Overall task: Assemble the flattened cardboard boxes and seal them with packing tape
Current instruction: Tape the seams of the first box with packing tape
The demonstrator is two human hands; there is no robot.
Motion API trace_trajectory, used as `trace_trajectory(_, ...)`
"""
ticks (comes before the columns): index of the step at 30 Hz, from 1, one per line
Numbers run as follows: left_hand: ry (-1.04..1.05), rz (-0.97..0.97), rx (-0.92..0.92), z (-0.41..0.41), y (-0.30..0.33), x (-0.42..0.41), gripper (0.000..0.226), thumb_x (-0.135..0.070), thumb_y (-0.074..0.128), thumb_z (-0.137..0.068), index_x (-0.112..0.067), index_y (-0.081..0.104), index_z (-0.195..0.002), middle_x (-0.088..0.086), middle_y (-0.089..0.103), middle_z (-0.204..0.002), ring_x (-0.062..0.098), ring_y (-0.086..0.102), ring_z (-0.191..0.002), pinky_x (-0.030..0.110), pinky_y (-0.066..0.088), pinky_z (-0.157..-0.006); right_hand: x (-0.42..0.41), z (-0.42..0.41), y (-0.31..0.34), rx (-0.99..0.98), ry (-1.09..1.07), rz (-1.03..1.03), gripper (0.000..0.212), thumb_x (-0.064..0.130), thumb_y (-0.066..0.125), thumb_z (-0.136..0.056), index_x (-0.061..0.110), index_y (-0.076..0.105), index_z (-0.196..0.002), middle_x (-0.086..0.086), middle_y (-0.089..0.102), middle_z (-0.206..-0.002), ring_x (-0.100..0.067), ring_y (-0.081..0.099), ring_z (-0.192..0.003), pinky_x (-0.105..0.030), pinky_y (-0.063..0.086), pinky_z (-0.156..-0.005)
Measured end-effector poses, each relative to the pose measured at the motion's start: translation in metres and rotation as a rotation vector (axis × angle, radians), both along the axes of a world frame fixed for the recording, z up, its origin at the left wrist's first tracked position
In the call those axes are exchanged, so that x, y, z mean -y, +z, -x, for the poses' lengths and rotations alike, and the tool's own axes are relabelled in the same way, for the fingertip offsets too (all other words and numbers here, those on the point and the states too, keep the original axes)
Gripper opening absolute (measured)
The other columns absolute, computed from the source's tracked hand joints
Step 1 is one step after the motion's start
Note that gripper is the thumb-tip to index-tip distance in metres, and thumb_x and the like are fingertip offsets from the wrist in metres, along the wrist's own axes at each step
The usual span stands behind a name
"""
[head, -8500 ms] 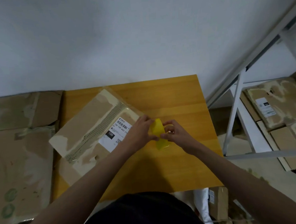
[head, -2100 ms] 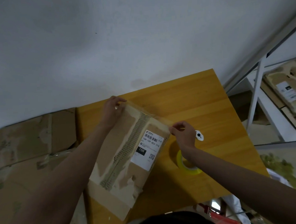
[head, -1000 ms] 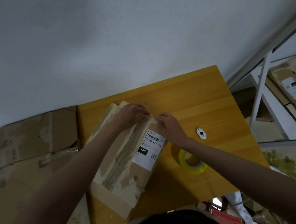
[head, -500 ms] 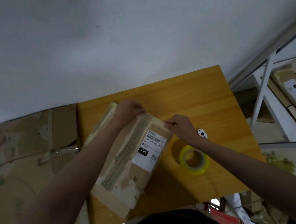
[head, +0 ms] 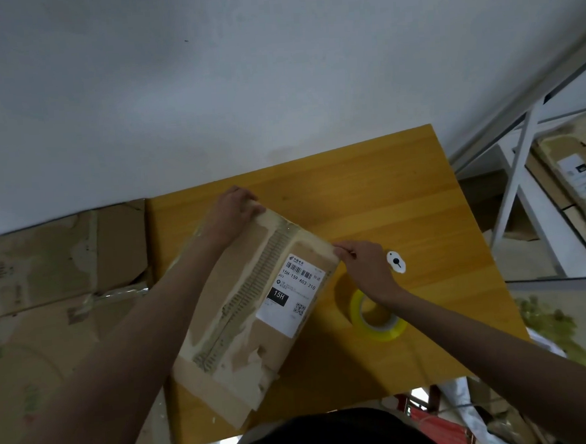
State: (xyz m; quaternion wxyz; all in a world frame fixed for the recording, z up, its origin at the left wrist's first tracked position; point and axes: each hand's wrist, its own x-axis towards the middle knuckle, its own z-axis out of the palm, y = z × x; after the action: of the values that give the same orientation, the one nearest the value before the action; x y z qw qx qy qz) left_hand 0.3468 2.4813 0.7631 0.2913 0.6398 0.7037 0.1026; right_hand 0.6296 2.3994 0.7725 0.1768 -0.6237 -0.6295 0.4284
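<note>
A small white tag with a black dot (head: 396, 262) is lying on the wooden table (head: 369, 196). A white metal shelf frame (head: 519, 187) is standing at the right, against the pale wall (head: 241, 70).

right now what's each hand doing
left hand: grips the far left corner of the box.
right hand: pinches the box's far right corner, beside the tape roll.

box (head: 242, 314) brown; label (head: 291, 295) white; tape roll (head: 376, 321) yellow; table (head: 369, 196) perhaps orange-yellow

Packing storeroom, metal shelving (head: 522, 187) (boxes stacked), flattened cartons (head: 58, 270)
</note>
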Motion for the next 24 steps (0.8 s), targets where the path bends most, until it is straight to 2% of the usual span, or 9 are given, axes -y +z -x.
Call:
trace_trajectory(2, 0.013, -0.003, -0.021, -0.003, -0.001, 0.001, 0.026, -0.027, 0.072, -0.089, -0.010, 0.070, -0.109, 0.009, 0.059, -0.118, 0.029, 0.058, -0.106, 0.042, 0.046, -0.091, 0.001, 0.003, -0.002, 0.013, 0.064, 0.019, 0.029, 0.008, 0.048, -0.103, 0.006, 0.067, -0.126, -0.011, 0.073, -0.114, -0.018, 0.064, -0.090, -0.017, 0.037, -0.072)
trace_trajectory(5, 0.013, -0.016, -0.029, -0.006, 0.000, 0.003, 0.023, -0.022, 0.068, -0.091, -0.009, 0.071, -0.110, 0.010, 0.060, -0.120, 0.029, 0.059, -0.106, 0.040, 0.046, -0.089, -0.004, 0.002, -0.003, 0.022, 0.109, 0.083, 0.034, 0.007, 0.043, -0.105, 0.005, 0.059, -0.135, -0.013, 0.063, -0.132, -0.028, 0.059, -0.120, -0.026, 0.044, -0.095)
trace_trajectory(7, -0.017, -0.044, -0.022, -0.008, 0.001, 0.003, 0.019, -0.022, 0.065, -0.093, -0.013, 0.075, -0.107, 0.006, 0.064, -0.118, 0.028, 0.060, -0.110, 0.041, 0.046, -0.094, -0.010, 0.001, 0.001, 0.030, 0.165, 0.092, 0.034, 0.003, 0.042, -0.105, 0.004, 0.059, -0.134, -0.014, 0.063, -0.133, -0.030, 0.058, -0.122, -0.034, 0.045, -0.100)
trace_trajectory(9, -0.072, -0.079, -0.094, -0.011, 0.001, 0.003, 0.018, -0.022, 0.062, -0.095, -0.019, 0.078, -0.104, -0.001, 0.070, -0.115, 0.027, 0.053, -0.122, 0.041, 0.038, -0.103, -0.016, 0.002, 0.003, 0.036, 0.203, 0.069, 0.035, -0.002, 0.042, -0.103, 0.004, 0.062, -0.131, -0.014, 0.066, -0.128, -0.031, 0.061, -0.118, -0.041, 0.048, -0.098)
trace_trajectory(11, -0.091, -0.095, -0.075, -0.018, 0.002, 0.003, 0.019, -0.017, 0.061, -0.094, -0.020, 0.079, -0.101, -0.001, 0.074, -0.108, 0.026, 0.054, -0.121, 0.042, 0.036, -0.106, -0.018, 0.003, 0.003, 0.035, 0.209, 0.048, 0.036, -0.006, 0.044, -0.100, 0.003, 0.064, -0.128, -0.014, 0.066, -0.127, -0.030, 0.062, -0.117, -0.038, 0.049, -0.098)
trace_trajectory(14, -0.173, -0.096, 0.071, -0.033, 0.004, 0.013, 0.017, -0.020, 0.063, -0.094, -0.021, 0.079, -0.101, -0.001, 0.075, -0.100, 0.017, 0.062, -0.100, 0.046, 0.034, -0.108, -0.017, 0.004, 0.002, 0.035, 0.178, 0.024, 0.034, -0.007, 0.047, -0.098, 0.001, 0.065, -0.126, -0.015, 0.067, -0.125, -0.028, 0.063, -0.116, -0.028, 0.048, -0.099)
trace_trajectory(17, -0.292, -0.096, 0.028, -0.048, -0.004, 0.028, 0.023, -0.041, 0.065, -0.092, -0.029, 0.076, -0.109, -0.006, 0.070, -0.104, 0.016, 0.052, -0.108, 0.049, 0.025, -0.108, -0.012, 0.002, 0.003, 0.007, 0.106, -0.008, 0.031, -0.008, 0.051, -0.096, 0.002, 0.068, -0.120, -0.015, 0.070, -0.119, -0.026, 0.065, -0.110, -0.008, 0.042, -0.085)
trace_trajectory(20, -0.318, -0.113, -0.019, -0.054, -0.008, 0.031, 0.026, -0.044, 0.067, -0.088, -0.032, 0.075, -0.109, -0.008, 0.067, -0.104, 0.021, 0.050, -0.114, 0.054, 0.025, -0.108, -0.009, -0.003, -0.004, -0.014, 0.027, -0.008, 0.026, -0.005, 0.057, -0.095, 0.003, 0.071, -0.115, -0.013, 0.072, -0.115, -0.025, 0.066, -0.107, 0.004, 0.037, -0.076)
trace_trajectory(24, -0.265, -0.079, 0.014, -0.061, -0.002, 0.028, 0.018, -0.036, 0.068, -0.090, -0.027, 0.075, -0.104, -0.017, 0.057, -0.095, 0.024, 0.046, -0.122, 0.057, 0.014, -0.115, -0.012, -0.009, -0.007, 0.025, 0.035, -0.023, 0.019, 0.009, 0.065, -0.094, 0.007, 0.076, -0.109, -0.008, 0.077, -0.101, -0.017, 0.069, -0.089, -0.012, 0.040, -0.071)
